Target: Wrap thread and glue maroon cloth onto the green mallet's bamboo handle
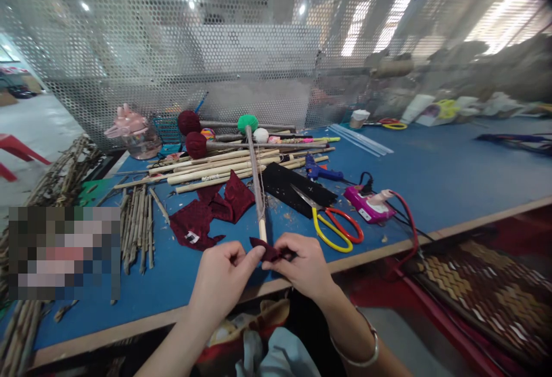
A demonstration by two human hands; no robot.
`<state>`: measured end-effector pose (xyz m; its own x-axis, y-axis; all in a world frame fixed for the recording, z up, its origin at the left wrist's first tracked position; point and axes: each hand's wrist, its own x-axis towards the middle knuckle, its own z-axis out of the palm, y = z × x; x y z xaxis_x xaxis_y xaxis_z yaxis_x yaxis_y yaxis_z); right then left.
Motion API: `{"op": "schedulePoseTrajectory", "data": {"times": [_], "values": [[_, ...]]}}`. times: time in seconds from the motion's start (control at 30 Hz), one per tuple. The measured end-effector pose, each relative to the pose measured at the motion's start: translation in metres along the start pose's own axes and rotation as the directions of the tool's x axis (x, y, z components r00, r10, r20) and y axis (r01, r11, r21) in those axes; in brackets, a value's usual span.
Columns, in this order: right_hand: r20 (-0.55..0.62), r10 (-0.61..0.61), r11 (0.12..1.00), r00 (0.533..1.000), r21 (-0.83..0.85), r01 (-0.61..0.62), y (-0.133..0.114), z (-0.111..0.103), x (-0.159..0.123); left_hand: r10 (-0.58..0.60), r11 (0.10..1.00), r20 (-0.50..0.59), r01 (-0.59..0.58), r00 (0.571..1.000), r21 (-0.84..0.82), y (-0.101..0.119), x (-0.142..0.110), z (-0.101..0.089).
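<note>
A small piece of dark red cloth [266, 250] is pinched between my left hand [227, 276] and my right hand [304, 262], near the table's front edge. Just beyond it lies the pale end of a long stick [255, 173], which points away from me and has a green ball at its far end. I cannot tell whether the cloth touches the stick. More dark red cloth scraps [194, 222] lie to the left. Right of the stick are scissors [338, 227] with one yellow and one red handle, blades resting on a black cloth [293, 187].
A blue glue gun [322, 168] and a magenta power strip [370, 204] with cords lie to the right. Bundled sticks [137, 227] and dark red balls [196, 145] lie left and behind. A pink-lidded jar [140, 135] stands before the perforated metal screen [241, 49].
</note>
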<state>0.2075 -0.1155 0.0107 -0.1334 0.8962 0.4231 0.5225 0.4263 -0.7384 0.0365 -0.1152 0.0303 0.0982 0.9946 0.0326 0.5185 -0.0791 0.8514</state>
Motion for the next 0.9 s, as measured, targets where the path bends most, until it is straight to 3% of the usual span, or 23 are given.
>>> {"op": "schedulePoseTrajectory", "data": {"times": [0.17,0.4,0.6,0.7,0.77,0.9], "values": [[0.044,-0.056,0.998,0.997,-0.017,0.057,0.001,0.004,0.003,-0.013,0.998,0.14,0.021,0.99,-0.052,0.007,-0.009,-0.004],[0.145,-0.184,0.979,0.972,-0.063,0.195,-0.004,-0.001,0.015,-0.145,0.943,0.3,0.223,0.943,-0.246,0.011,0.0,-0.008],[0.266,-0.044,0.998,0.963,-0.036,0.055,-0.013,-0.015,0.014,-0.239,0.813,0.395,0.405,0.887,-0.418,0.001,0.002,-0.011],[0.304,-0.077,0.997,0.95,-0.003,0.082,-0.01,-0.014,0.01,-0.244,0.801,0.404,0.418,0.882,-0.428,-0.001,0.001,-0.013],[0.29,-0.131,0.991,0.948,0.025,0.13,-0.007,-0.01,0.01,-0.238,0.82,0.411,0.408,0.88,-0.401,-0.001,0.001,-0.014],[0.149,-0.198,0.98,0.969,0.036,0.195,-0.003,0.0,0.015,-0.213,0.85,0.393,0.368,0.895,-0.378,0.0,0.001,-0.014]]}}
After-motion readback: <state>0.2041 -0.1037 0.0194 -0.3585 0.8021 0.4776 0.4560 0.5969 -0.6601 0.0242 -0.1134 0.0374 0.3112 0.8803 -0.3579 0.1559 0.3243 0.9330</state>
